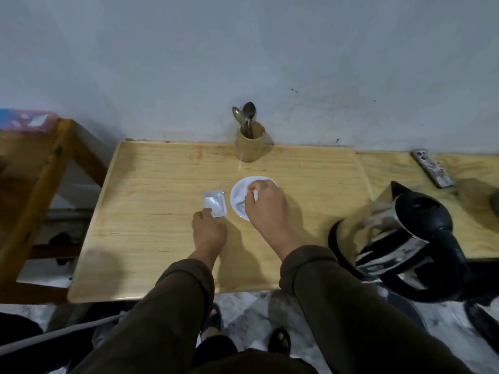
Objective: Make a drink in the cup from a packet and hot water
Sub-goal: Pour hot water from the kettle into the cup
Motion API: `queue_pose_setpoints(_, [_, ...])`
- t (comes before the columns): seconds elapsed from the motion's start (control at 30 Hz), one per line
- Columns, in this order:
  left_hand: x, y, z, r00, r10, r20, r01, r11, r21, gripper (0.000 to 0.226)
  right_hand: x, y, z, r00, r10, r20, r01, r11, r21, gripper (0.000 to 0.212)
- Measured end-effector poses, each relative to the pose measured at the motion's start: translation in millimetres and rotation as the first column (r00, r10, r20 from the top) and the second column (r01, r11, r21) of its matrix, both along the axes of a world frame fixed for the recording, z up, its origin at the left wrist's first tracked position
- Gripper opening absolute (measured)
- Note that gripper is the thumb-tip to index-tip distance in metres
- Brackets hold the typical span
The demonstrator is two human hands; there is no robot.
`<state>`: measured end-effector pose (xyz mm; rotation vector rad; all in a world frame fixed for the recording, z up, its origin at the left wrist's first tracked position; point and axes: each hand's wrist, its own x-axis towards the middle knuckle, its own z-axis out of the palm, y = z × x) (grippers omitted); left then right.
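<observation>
A small white packet [215, 203] lies flat on the wooden table [151, 211], left of a round white cup [239, 194] seen from above. My left hand [209, 230] pinches the packet's near corner with thumb and fingertips. Covering the cup's right half, my right hand [266, 209] has its thumb and fingers closed on a small white part at the rim, which looks like the handle. What is inside the cup is mostly hidden by this hand. A black and steel electric kettle [405, 238] stands on its base at the table's right front corner.
A tan holder [249, 145] with two spoons stands at the back by the wall. A remote control [433, 171] lies on the adjoining surface at the right. A wooden frame [32, 168] stands to the left. My feet are on the tiled floor below the table.
</observation>
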<state>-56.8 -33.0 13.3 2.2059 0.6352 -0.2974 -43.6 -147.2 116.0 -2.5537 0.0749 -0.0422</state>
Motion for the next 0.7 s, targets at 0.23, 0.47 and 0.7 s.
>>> queue_pose_setpoints(0.23, [-26, -68, 3, 0.995, -0.073, -0.063, 0.076, 0.996, 0.056, 0.064, -41, -95, 34, 0.932, -0.066, 0.355, 0.082, 0.996, -0.029, 0.017])
queue_pose_setpoints(0.47, [-27, -108, -2, 0.975, -0.182, -0.128, 0.187, 0.982, 0.027, 0.078, -83, -185, 55, 0.886, -0.199, 0.419, 0.29, 0.942, -0.167, 0.021])
queue_pose_setpoints(0.7, [-29, -128, -2, 0.96, -0.165, -0.226, 0.184, 0.981, 0.066, 0.082, -117, -236, 60, 0.925, -0.35, 0.146, 0.368, 0.923, -0.116, 0.047])
